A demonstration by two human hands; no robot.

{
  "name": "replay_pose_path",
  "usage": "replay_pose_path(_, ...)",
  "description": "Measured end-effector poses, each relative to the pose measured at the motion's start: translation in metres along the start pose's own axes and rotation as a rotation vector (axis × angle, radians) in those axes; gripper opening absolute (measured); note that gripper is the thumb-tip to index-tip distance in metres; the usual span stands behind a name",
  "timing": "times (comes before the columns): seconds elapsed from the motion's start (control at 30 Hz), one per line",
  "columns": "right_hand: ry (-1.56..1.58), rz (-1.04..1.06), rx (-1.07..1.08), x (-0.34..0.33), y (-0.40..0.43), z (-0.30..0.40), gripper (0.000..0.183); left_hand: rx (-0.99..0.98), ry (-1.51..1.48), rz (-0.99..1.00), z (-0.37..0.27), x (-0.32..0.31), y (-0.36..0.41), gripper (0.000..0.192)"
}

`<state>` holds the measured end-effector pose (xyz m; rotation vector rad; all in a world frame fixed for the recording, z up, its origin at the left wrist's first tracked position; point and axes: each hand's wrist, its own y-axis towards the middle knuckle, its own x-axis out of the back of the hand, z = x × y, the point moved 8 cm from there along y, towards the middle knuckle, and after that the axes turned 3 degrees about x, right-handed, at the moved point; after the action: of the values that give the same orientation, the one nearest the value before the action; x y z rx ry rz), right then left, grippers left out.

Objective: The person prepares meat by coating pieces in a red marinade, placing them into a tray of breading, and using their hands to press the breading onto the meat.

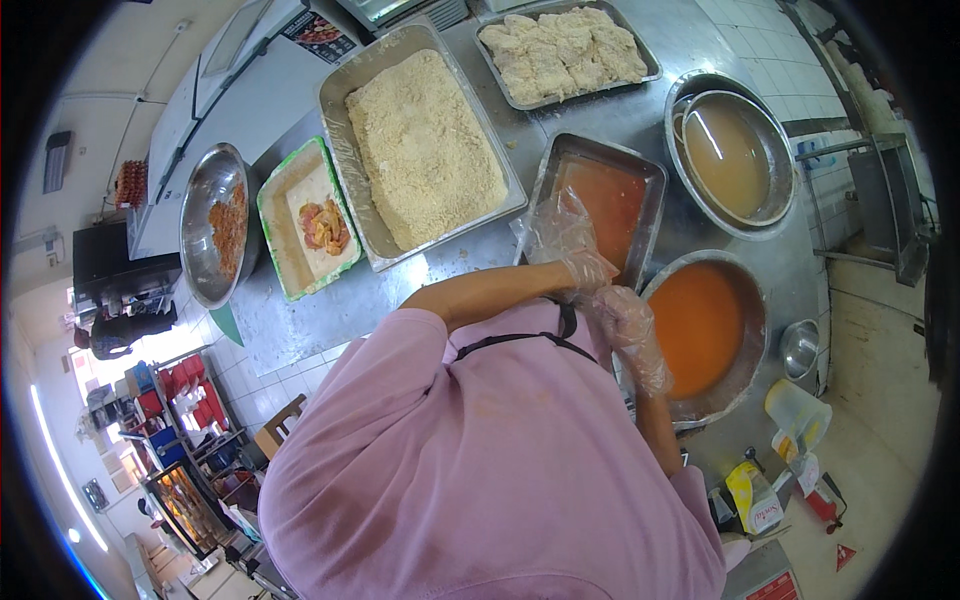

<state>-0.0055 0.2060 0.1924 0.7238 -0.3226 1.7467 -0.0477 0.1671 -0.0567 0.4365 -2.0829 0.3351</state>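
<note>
My left hand (594,271), in a clear plastic glove, hangs over the near edge of a metal tray of thin reddish liquid (611,195). Loose clear plastic (562,229) flares out beside its wrist and over the tray. Touching the left hand's fingers is my right hand (630,324), gloved too, with its fingers curled. What lies between the two hands is hidden. A large metal bowl of orange liquid (697,326) stands just right of my right hand.
A deep metal pan of breading (424,142) and a tray of coated pieces (562,56) stand farther back. Left are a green-rimmed tub with raw meat pieces (296,255) and a metal bowl with reddish-brown residue (202,225). Nested bowls (731,150) hold cloudy liquid at right.
</note>
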Motion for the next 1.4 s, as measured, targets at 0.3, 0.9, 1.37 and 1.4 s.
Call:
replay_pose_path(0.3,-0.013,0.027,-0.055,0.002,-0.001,-0.01,0.011,0.102,-0.177,0.153,-0.024,0.042,0.008,0.03)
replay_pose_path(0.9,0.004,0.007,-0.114,0.013,-0.009,-0.007,0.009,0.209,0.04,0.163,-0.026,0.076,-0.015,0.016)
replay_pose_path(1.37,0.037,0.1,-0.088,0.005,0.011,-0.001,0.009,0.484,-0.707,-0.099,-0.001,0.269,-0.082,0.025)
replay_pose_path(1.4,0.008,0.097,-0.08,0.004,0.015,0.002,0.009,0.472,-0.754,-0.16,0.001,0.281,-0.093,0.027)
